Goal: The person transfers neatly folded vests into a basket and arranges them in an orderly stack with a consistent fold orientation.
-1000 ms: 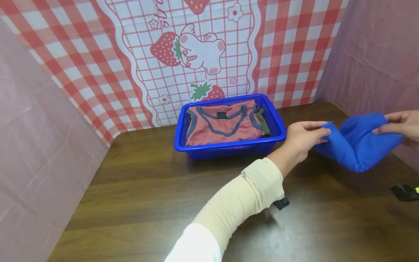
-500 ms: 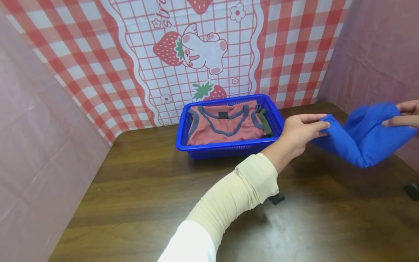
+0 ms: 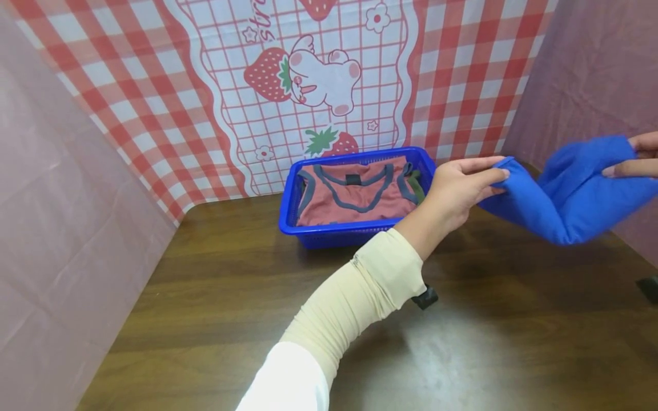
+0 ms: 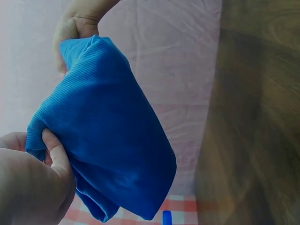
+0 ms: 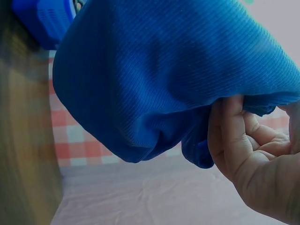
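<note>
A blue ribbed cloth (image 3: 570, 194) hangs in a sagging fold between both hands, raised over the right side of the table. My left hand (image 3: 462, 185) pinches one corner between thumb and fingers. At the right edge of the head view, my right hand (image 3: 645, 157) grips the opposite end, only partly in frame. The left wrist view has the cloth (image 4: 108, 126) drooping from the left thumb and fingers (image 4: 58, 152). In the right wrist view, the right fingers (image 5: 232, 136) are tucked under its edge.
A blue plastic basket (image 3: 336, 229) stands against the back of the wooden table (image 3: 221, 308). Inside lies a folded pink garment with grey trim (image 3: 354, 197), with a green cloth (image 3: 415, 185) beside it. Red checked fabric (image 3: 133, 85) covers the back; pink sheets (image 3: 67, 200) hang at the sides.
Both hands have lifted the blue cloth higher. The left hand has shifted slightly left and now overlaps the basket's right end, while the right hand has moved up toward the frame's edge.
</note>
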Available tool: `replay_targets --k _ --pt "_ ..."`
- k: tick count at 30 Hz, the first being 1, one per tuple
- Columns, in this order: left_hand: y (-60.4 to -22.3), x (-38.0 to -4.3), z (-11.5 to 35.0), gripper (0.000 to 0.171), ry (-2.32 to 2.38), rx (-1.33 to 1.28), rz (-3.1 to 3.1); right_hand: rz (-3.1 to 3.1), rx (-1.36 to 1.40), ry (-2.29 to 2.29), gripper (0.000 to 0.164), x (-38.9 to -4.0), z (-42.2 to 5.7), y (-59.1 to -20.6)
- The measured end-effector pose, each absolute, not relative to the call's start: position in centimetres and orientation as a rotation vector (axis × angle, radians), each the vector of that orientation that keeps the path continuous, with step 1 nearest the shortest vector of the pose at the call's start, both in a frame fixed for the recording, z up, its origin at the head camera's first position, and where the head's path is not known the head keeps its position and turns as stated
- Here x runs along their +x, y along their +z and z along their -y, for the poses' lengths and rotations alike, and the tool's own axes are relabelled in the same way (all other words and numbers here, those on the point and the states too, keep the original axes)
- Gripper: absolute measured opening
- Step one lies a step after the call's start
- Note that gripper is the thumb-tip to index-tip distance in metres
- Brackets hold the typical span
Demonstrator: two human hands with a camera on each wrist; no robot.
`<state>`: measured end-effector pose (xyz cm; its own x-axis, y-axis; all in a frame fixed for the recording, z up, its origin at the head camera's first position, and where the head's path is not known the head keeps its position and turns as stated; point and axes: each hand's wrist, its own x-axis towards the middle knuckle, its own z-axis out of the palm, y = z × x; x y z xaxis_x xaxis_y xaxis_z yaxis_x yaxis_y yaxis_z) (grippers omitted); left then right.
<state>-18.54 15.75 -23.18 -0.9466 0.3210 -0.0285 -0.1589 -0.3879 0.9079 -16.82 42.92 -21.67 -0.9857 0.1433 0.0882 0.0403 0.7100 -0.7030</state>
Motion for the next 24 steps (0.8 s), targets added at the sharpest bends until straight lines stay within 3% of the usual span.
replay_targets --k 10,17,24 --pt "-22.5 -19.1 -13.8 0.016 2.443 0.25 -1.402 2.615 -0.051 1.35 0.038 -16.4 -40.4 -20.1" --pt "-22.3 -20.1 -12.5 0.017 2.493 0.291 -1.317 2.387 0.11 1.704 0.031 -17.0 -39.8 -19.9" --pt "-22.2 -20.8 -10.6 0.02 2.547 0.297 -1.227 2.374 0.185 1.691 0.024 -17.2 -38.2 -19.5"
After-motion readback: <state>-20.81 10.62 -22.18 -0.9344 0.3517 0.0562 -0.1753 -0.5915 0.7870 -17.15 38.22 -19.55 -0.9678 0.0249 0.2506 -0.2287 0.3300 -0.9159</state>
